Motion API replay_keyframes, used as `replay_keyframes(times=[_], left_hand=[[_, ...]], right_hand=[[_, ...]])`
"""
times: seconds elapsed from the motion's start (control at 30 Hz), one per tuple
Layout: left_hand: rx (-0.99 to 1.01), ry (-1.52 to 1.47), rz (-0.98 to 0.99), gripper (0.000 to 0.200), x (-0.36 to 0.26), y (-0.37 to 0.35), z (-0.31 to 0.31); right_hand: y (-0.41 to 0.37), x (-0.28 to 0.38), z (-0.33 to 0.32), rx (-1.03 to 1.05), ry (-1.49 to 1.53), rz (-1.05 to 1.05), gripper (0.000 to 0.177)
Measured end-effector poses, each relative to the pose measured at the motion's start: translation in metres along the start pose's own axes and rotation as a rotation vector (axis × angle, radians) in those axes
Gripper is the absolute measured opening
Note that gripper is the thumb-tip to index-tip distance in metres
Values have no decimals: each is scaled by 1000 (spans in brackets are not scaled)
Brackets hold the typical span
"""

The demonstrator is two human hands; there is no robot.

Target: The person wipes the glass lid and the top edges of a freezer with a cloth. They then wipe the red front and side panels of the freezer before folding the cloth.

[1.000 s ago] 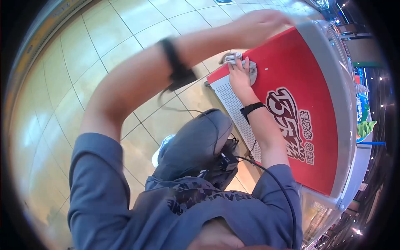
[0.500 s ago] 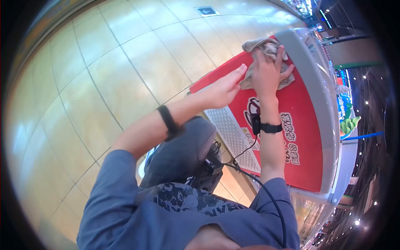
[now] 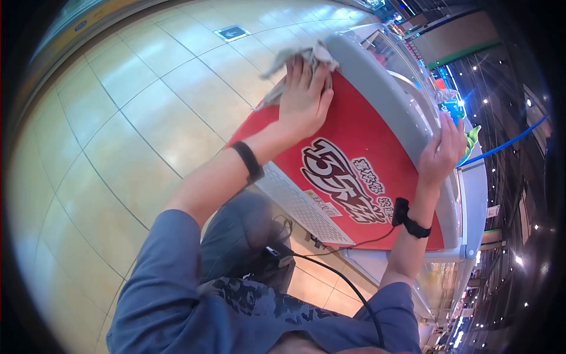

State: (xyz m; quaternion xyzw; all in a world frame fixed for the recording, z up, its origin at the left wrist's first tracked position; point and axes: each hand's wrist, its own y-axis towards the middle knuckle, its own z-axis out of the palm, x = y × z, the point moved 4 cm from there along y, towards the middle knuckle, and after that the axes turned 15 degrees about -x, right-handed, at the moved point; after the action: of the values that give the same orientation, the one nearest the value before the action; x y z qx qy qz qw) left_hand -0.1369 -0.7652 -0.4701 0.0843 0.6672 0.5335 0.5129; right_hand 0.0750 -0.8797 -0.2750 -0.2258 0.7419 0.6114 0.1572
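A crumpled grey-beige cloth lies at the top corner of a red panel with white lettering. My left hand presses on the cloth and holds it against the panel, fingers over the fabric and thumb to the right; part of the cloth hangs past the panel's left edge. My right hand is at the grey rim on the panel's right side, fingers stretched out, with nothing in it. Whether its palm touches the rim cannot be made out. Both wrists wear black bands.
A perforated white grille runs along the panel's near edge. A black cable crosses in front of my body, and a thinner one reaches my right wristband. Tiled floor spreads to the left. A green swirl-shaped decoration stands beyond my right hand.
The cloth has passed from under my right hand to my left hand, which reached up to the corner. My right hand moved right to the grey rim. The view has shifted, uncovering the lettering.
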Motion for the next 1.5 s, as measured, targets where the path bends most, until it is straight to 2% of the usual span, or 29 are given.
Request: replay_keyframes(times=[0.03, 0.13, 0.2, 0.27, 0.33, 0.4, 0.43, 0.47, 0.53, 0.57, 0.7, 0.8, 0.87, 0.9, 1.03, 1.07, 1.13, 1.27, 1.33, 1.43, 1.5], left_hand=[[-114, -36, 38, 56, -1, 15, 2], [-96, -80, 98, 51, 5, 14, 1], [-24, -30, 161, 45, 11, -13, -4], [180, -37, 319, 40, 10, -36, -5], [186, -45, 292, 37, 12, -30, 4], [88, -95, 252, 40, 3, -4, 7], [-32, -53, 260, 35, -8, 14, 7], [-30, -54, 257, 35, -12, 28, 13], [-255, -210, 262, 27, -13, 43, 14], [-282, -193, 274, 21, -15, 43, 13], [-185, -247, 261, 19, -5, 19, 8], [-239, -215, 289, 18, -10, 33, 10], [-358, -248, 188, 18, -14, 53, 12], [-339, -231, 125, 19, -21, 56, 12], [-427, -181, 117, 17, -46, 43, 25], [-409, -186, 130, 17, -56, 33, 29], [-244, -252, 272, 17, -77, 14, 37], [-188, -292, 430, 15, -66, 18, 42], [-311, -52, 307, 14, -37, 35, 34], [-342, -40, 232, 19, -48, 64, 23], [-312, -48, 250, 22, -59, 65, 29]], right_hand=[[-8, -16, 0, -44, -142, 42, 30], [-12, -11, 5, -114, -91, 64, 33], [-7, -4, 10, -89, -180, 79, 35], [-9, -3, 11, -54, -269, 85, 36], [-12, -7, 11, 7, -263, 51, 36], [-13, -7, 8, 18, -269, 64, 36], [-12, -7, 10, 22, -260, 75, 36], [-12, -7, 12, 25, -261, 74, 36], [-13, -7, 11, 21, -269, 74, 35], [-13, -7, 12, 33, -268, 84, 35], [-11, -8, 11, 26, -233, 101, 32], [-10, -7, 9, 14, -236, 89, 29], [-11, -9, 10, 20, -240, 86, 26], [-11, -9, 10, 19, -240, 92, 26], [-10, -9, 12, 8, -247, 135, 23], [-10, -10, 10, 6, -246, 146, 22], [-11, -12, 10, -8, -244, 158, 21], [-15, -16, 8, -21, -199, 156, 18], [-15, -18, 8, -37, -169, 188, 17], [-16, -18, 12, -71, -136, 283, 15], [-16, -17, 13, -83, -125, 342, 14]])
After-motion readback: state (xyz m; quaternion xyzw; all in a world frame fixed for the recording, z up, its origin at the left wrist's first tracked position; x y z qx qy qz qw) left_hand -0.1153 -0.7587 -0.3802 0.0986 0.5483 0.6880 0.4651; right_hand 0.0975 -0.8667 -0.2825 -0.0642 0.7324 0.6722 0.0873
